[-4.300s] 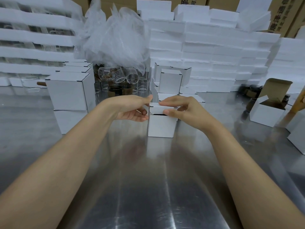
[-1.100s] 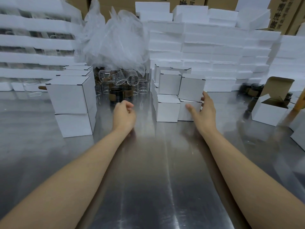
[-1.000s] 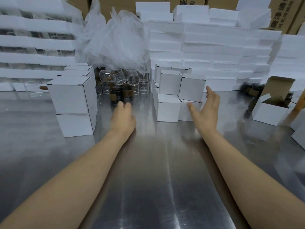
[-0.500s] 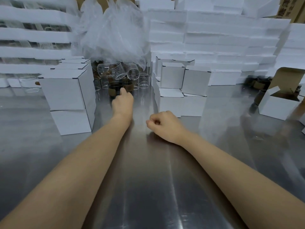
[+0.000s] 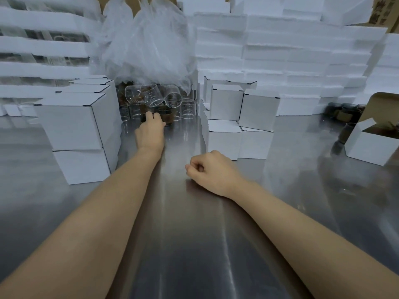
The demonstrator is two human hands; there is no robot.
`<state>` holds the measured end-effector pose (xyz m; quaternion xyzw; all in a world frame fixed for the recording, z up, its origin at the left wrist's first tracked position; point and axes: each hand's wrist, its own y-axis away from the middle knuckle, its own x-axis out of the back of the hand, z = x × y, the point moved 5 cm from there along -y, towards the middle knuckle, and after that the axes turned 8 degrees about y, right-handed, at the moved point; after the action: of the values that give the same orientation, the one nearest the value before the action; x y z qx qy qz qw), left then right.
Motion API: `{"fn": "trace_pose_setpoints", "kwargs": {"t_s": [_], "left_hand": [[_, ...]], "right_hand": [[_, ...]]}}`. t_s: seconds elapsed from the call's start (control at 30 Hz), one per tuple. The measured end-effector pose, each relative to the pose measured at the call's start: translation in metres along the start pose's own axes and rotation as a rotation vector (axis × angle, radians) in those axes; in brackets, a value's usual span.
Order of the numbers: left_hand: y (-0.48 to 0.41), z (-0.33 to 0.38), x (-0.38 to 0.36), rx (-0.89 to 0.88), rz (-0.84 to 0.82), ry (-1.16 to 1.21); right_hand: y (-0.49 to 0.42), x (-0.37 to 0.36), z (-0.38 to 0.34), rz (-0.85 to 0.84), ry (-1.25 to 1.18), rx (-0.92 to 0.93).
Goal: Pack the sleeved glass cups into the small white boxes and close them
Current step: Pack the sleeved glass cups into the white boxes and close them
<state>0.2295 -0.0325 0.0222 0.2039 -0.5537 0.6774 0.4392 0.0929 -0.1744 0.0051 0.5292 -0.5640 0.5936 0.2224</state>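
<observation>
Left hand (image 5: 150, 132): I reach it onto a sleeved cup (image 5: 165, 118); grip unclear, fingers hidden.
Right hand (image 5: 212, 169): loose empty fist, parked on table (image 5: 194, 244).
Open box (image 5: 371, 145): far right, awaiting a cup, I judge.

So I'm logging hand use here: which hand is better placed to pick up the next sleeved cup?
The left hand: its fingers already reach the brown-sleeved cup at the front of the glass cluster. The right hand rests as a closed fist on the steel table, well short of the cups.
</observation>
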Motion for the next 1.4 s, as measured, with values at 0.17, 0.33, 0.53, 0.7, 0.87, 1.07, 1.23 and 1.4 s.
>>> {"fn": "trace_pose_setpoints", "kwargs": {"t_s": [0.17, 0.33, 0.53, 0.7, 0.87, 1.07, 1.23, 1.4], "left_hand": [[0.03, 0.005, 0.018, 0.0, -0.002, 0.036], [0.065, 0.012, 0.044, 0.0, 0.03, 0.248], [0.098, 0.036, 0.085, -0.041, 0.217, 1.079], [0.11, 0.071, 0.069, 0.087, -0.06, 1.535], [0.103, 0.061, 0.06, 0.167, -0.129, 1.604], [0.104, 0.066, 0.059, 0.084, -0.155, 1.664], [0.103, 0.065, 0.056, 0.042, -0.164, 1.654], [0.103, 0.069, 0.056, 0.03, -0.191, 1.674]], "right_hand": [[0.0, 0.002, 0.003, 0.009, -0.017, -0.058], [0.004, 0.016, 0.005, 0.078, -0.173, -0.153], [0.01, 0.026, 0.009, 0.198, -0.506, -0.21], [0.01, 0.021, 0.005, 0.068, -0.799, -0.124], [0.009, 0.022, 0.007, 0.085, -0.811, -0.084], [0.008, 0.035, 0.017, 0.303, -0.775, -0.124], [0.007, 0.034, 0.012, 0.266, -0.693, -0.073], [0.006, 0.035, 0.018, 0.332, -0.731, -0.132]]}}
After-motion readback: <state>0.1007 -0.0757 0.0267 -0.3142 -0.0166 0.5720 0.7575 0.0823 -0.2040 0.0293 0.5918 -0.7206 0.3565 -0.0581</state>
